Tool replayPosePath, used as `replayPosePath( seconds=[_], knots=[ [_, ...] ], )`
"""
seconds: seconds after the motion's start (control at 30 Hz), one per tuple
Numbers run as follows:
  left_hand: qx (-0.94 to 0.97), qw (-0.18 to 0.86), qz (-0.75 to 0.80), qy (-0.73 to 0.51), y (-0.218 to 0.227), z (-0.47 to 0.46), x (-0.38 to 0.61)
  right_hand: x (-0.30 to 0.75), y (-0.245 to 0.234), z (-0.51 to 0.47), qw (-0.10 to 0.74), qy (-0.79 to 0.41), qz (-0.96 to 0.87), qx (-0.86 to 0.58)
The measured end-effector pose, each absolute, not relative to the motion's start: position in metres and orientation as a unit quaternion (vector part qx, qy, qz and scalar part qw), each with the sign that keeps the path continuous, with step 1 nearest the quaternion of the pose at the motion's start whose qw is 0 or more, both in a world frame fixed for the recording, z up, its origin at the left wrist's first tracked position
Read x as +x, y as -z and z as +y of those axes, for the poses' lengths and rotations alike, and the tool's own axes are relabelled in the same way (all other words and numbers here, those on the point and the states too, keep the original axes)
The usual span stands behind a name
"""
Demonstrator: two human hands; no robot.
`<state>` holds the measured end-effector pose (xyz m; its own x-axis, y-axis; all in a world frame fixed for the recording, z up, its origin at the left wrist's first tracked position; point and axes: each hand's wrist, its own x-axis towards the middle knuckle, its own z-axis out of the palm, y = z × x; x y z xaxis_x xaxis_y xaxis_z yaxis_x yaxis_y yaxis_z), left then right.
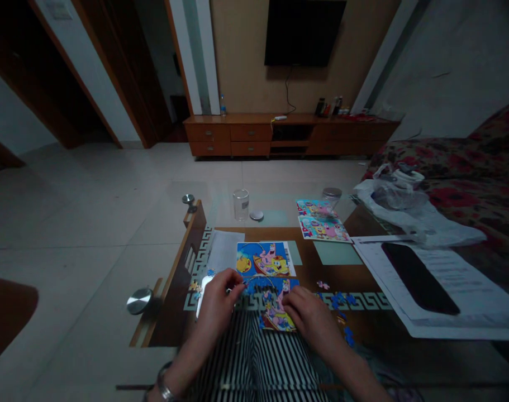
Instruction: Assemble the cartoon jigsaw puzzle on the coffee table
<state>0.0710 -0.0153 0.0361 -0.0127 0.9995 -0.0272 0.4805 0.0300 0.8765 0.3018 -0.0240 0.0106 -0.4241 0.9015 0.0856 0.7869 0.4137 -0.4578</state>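
Left hand is pinching at the edge of the partly assembled SpongeBob jigsaw puzzle, any held piece not discernible; right hand is resting half-open on it, steadying it soundly against shifting.

And it's bright blue on the jigsaw puzzle, pink and yellow figures across it; black-and-white stripes on the clothing at six o'clock, red florals on the sofa at two!
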Motion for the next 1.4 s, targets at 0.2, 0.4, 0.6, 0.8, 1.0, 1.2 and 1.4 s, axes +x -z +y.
replayPosePath(
  seconds=[0.2, 0.4, 0.6, 0.8, 1.0, 1.2, 1.4],
  knots=[
    [0.576, 0.37, 0.646, -0.339, -0.024, -0.049, 0.006, 0.301, -0.01, -0.023, 0.146, -0.18, -0.83, -0.507],
    [0.61, 0.331, 0.644, -0.322, 0.0, -0.088, -0.002, 0.294, -0.014, -0.03, 0.153, -0.18, -0.832, -0.503],
    [0.666, 0.197, 0.644, -0.322, 0.018, -0.096, 0.001, 0.262, -0.015, -0.047, 0.155, -0.197, -0.848, -0.467],
    [0.67, 0.12, 0.629, -0.375, 0.03, -0.102, 0.004, 0.214, -0.017, -0.055, 0.139, -0.208, -0.856, -0.452],
    [0.673, 0.086, 0.622, -0.392, 0.035, -0.105, 0.005, 0.18, -0.026, -0.05, 0.079, -0.198, -0.846, -0.489],
    [0.683, 0.066, 0.617, -0.385, 0.04, -0.105, 0.005, 0.175, -0.027, -0.048, 0.052, -0.179, -0.834, -0.519],
    [0.688, 0.063, 0.615, -0.382, 0.043, -0.106, 0.003, 0.19, -0.027, -0.053, 0.057, -0.245, -0.816, -0.521]
  ],
)
